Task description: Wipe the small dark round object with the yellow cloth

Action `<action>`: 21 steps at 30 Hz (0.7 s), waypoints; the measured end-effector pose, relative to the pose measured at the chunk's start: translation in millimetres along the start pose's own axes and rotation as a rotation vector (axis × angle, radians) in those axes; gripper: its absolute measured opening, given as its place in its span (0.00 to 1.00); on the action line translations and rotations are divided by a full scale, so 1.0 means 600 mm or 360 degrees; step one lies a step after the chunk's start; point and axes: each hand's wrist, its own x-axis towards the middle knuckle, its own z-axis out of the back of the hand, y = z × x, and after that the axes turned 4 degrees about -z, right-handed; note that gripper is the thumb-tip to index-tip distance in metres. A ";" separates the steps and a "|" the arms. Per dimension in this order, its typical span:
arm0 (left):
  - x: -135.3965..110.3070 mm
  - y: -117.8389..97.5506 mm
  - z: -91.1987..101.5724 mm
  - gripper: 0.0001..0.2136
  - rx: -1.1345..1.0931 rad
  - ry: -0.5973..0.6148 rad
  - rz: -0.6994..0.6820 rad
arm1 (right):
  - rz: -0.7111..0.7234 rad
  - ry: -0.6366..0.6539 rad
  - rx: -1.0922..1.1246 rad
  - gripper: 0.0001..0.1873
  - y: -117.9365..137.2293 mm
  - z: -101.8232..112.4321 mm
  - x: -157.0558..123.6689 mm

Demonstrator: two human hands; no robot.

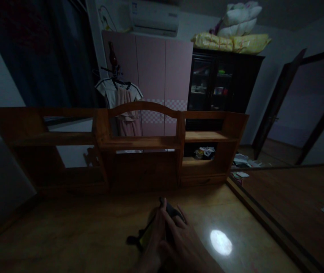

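Both my hands meet low in the middle of the view, over a wooden desk top (73,235). My left hand (154,242) has its fingers curled round a small dark object with a yellow part (146,236). My right hand (186,248) lies against it from the right, fingers bent over the object's dark top end (173,210). The room is dim and I cannot make out what the object is. A bright oval spot of light (221,242) lies on the desk just right of my hands.
A wooden shelf unit (139,142) stands at the back of the desk, with small items (204,152) in its right compartment. Behind it are a pink wardrobe (162,72), hanging clothes (120,98), a dark glass cabinet (219,83) with bedding on top, and an open door (278,106) at right.
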 end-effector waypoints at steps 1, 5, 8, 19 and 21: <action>0.000 0.005 -0.002 0.30 0.0061 0.0051 -0.0012 | -0.0016 -0.0027 -0.0051 0.43 0.000 -0.002 0.001; -0.002 0.028 -0.008 0.34 0.0141 0.0130 -0.0094 | -0.0068 -0.0066 -0.0113 0.47 0.003 -0.008 -0.001; 0.004 0.026 -0.007 0.32 0.0001 0.0041 -0.0024 | -0.0031 -0.0002 -0.0012 0.50 0.008 -0.013 -0.007; 0.012 0.013 -0.010 0.25 -0.0112 -0.0066 0.0099 | -0.0023 -0.0030 0.0084 0.43 0.001 -0.024 -0.009; 0.014 0.017 -0.012 0.25 -0.0012 -0.0057 0.0093 | -0.0031 -0.0044 -0.0020 0.40 -0.002 -0.028 -0.008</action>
